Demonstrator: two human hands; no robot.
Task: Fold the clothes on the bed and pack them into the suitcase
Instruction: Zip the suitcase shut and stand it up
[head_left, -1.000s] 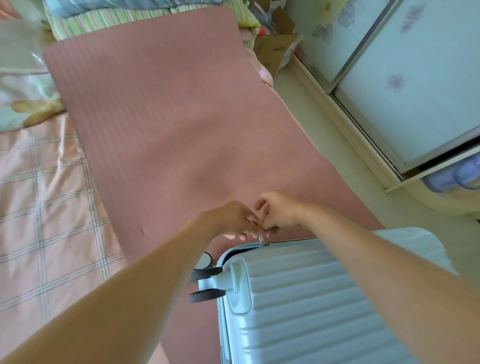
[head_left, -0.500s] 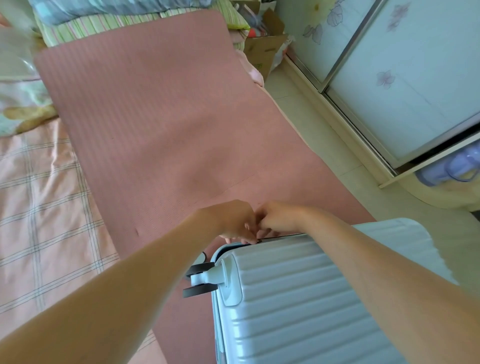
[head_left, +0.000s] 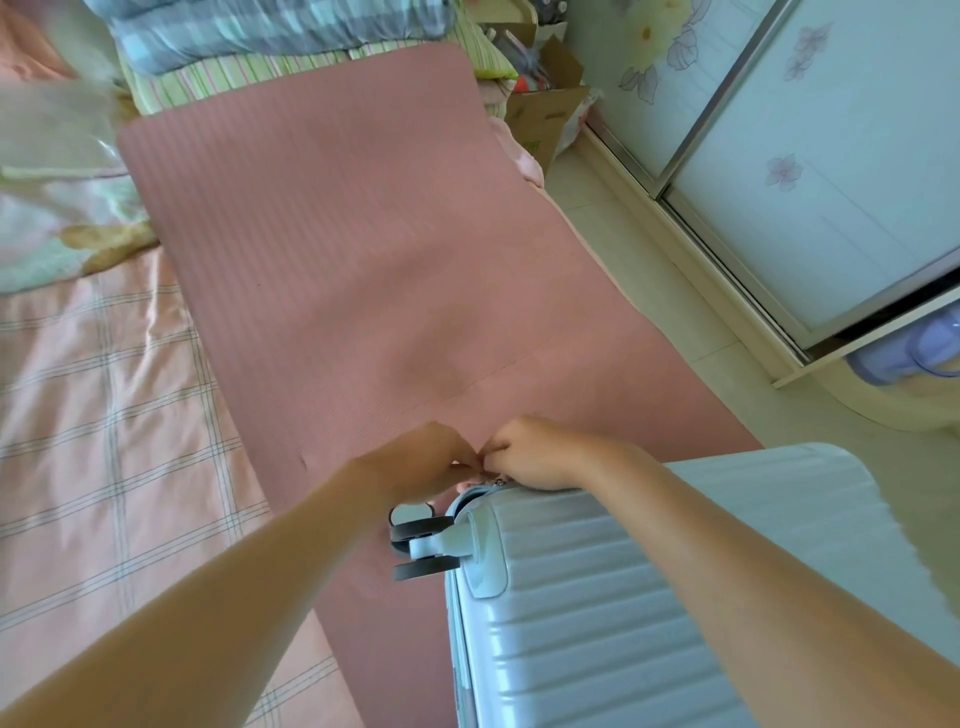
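Pale-blue ribbed plastic: the suitcase (head_left: 649, 597) lies flat, lid down, on the pink mat (head_left: 337, 260), which is spread along the side of the bed next to the checked sheet (head_left: 104, 441). The mat presumably keeps the shell and its wheels (head_left: 423, 545) off the bedding. Both forearms reach to the far corner just beyond the wheels, where the left grip (head_left: 426, 467) and right grip (head_left: 530, 452) meet knuckle to knuckle over the edge seam. The right grip is closed, its fingers curled onto a small metal zipper pull (head_left: 497, 480) at the rim. The left grip is curled too, but its fingertips are hidden behind the hand, so I cannot tell what they hold, if anything. I judge that it steadies the corner or takes a second pull. Working at the corner makes sense, since a zip drags most on the curve and needs a counter-hold there. The clothes are not in view. With the lid down, I judge them already folded and packed, which leaves fastening as the step in hand. Folded quilts (head_left: 260, 36) are stacked at the head of the bed. A cardboard box (head_left: 545, 109) and a sliding wardrobe door (head_left: 805, 182) stand on the floor side, well apart from the work.
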